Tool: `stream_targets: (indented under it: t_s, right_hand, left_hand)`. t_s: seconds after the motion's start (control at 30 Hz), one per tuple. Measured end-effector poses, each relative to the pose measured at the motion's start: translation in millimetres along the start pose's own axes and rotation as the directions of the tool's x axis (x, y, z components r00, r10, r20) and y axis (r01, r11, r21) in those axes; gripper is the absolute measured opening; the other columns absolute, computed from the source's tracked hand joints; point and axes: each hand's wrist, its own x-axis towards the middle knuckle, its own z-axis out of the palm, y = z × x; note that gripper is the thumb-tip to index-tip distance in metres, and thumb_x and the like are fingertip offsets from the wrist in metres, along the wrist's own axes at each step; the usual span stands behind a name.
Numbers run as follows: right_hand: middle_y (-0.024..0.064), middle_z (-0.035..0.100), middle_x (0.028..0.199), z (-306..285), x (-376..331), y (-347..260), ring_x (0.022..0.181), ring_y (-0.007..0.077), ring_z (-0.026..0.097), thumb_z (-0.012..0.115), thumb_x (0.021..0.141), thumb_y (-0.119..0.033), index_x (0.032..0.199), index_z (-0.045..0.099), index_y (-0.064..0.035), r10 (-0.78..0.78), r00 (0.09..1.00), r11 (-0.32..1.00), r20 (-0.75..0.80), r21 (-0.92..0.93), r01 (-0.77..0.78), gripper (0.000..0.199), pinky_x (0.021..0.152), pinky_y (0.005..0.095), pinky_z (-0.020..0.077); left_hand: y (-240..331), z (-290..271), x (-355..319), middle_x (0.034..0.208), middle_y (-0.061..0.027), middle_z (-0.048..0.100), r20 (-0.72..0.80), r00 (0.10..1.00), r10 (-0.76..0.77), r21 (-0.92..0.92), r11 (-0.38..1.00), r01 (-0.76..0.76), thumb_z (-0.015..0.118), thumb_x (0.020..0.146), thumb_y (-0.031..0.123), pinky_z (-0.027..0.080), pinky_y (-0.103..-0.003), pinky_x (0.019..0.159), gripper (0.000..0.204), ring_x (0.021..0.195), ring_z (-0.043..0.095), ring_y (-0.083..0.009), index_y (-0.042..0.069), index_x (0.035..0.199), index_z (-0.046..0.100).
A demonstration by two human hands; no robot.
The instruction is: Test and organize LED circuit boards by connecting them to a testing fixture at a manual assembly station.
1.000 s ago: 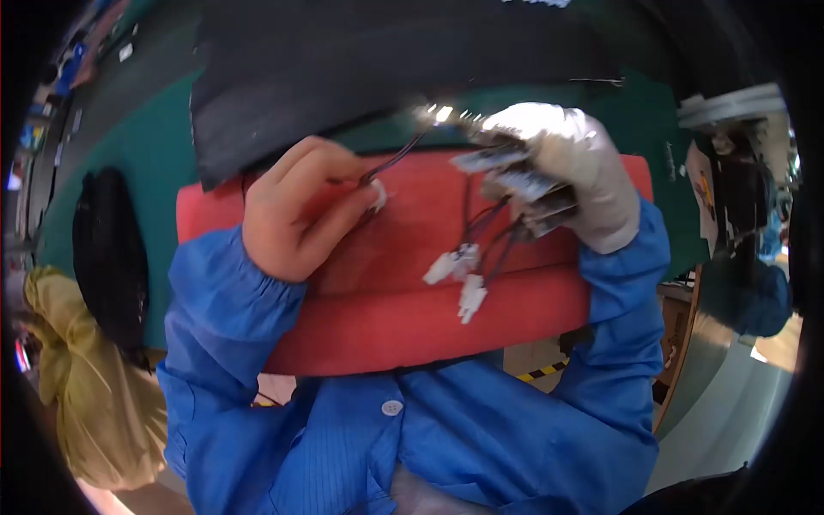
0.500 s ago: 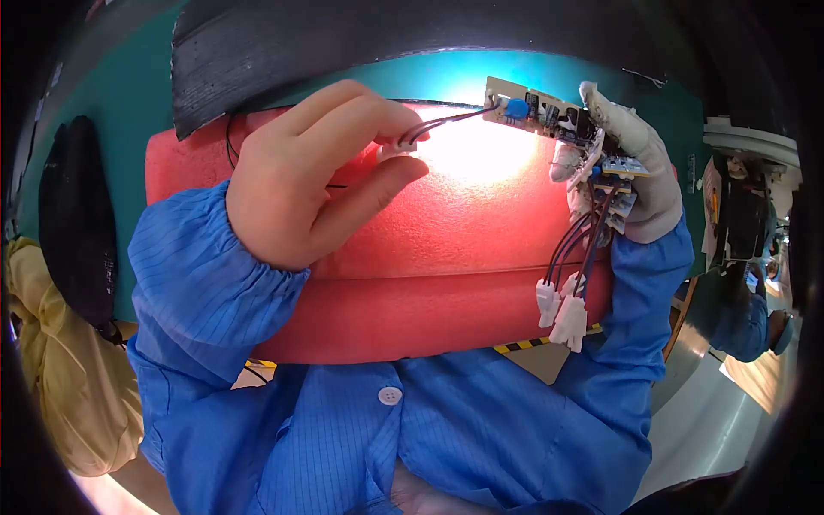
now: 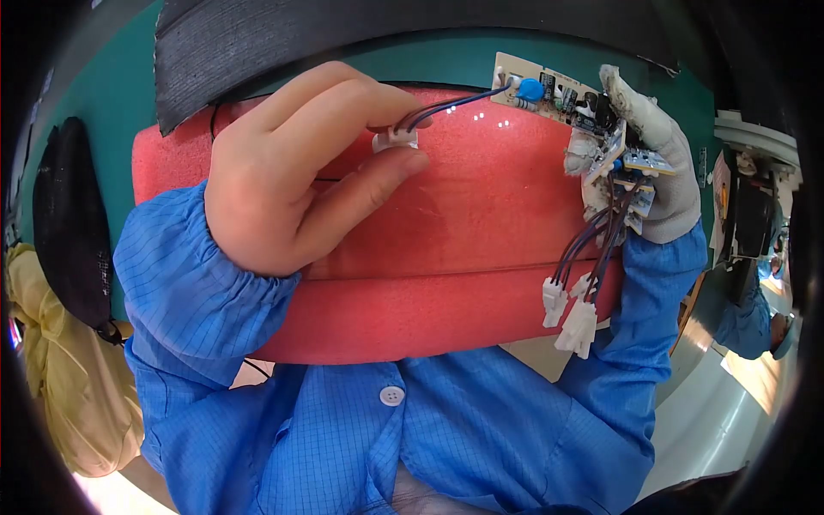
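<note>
Between thumb and fingers, my bare left hand pinches a white plug connector. Dark and blue wires run from it to a small circuit board with a blue disc part and black cylinders. That board's right end sits in my gloved right hand, whose white glove is stained at the fingertips. Several more small boards are bunched in the same hand. Their wires hang down, ending in white connectors. Both hands are above a red foam pad.
Behind the pad, a black strip lies across the green tabletop. A black bag-like object and yellowish cloth are at the left. Another person's blue sleeve shows at the far right.
The bright glare on the red pad has faded. My left hand and the connector have shifted slightly left and up, while my right hand and its boards have moved slightly right.
</note>
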Motion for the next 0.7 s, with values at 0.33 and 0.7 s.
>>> stream_targets:
  t_s: [0.33, 0.7]
  right_hand:
    - [0.0214, 0.063, 0.084, 2, 9, -18, 0.066, 0.0276, 0.067, 0.051, 0.089, -0.035, 0.111, 0.057, -0.0007, 0.304, 0.945, 0.931, 0.118, 0.174, -0.321, 0.041, 0.045, 0.0333, 0.0567]
    - [0.0156, 0.065, 0.09, -17, -3, 15, 0.082, 0.0225, 0.066, 0.049, 0.091, -0.025, 0.12, 0.055, -0.0106, -0.132, 0.987, 0.991, 0.092, 0.049, 0.128, 0.033, 0.071, 0.0322, 0.0561]
  left_hand:
    - [1, -3, 1, 0.09, -0.0133, 0.06, 0.019, 1.0, 0.011, 0.039, 0.999, -0.011, 0.061, 0.076, -0.004, 0.046, -0.028, 0.073, 0.027, 0.081, 0.059, -0.0215, -0.005, 0.103, 0.057]
    - [1, 2, 7, 0.076, -0.0079, 0.058, -0.055, 0.998, -0.038, 0.025, 0.999, 0.039, 0.073, 0.072, 0.009, 0.046, -0.025, 0.059, 0.023, 0.066, 0.057, -0.0152, 0.001, 0.091, 0.063]
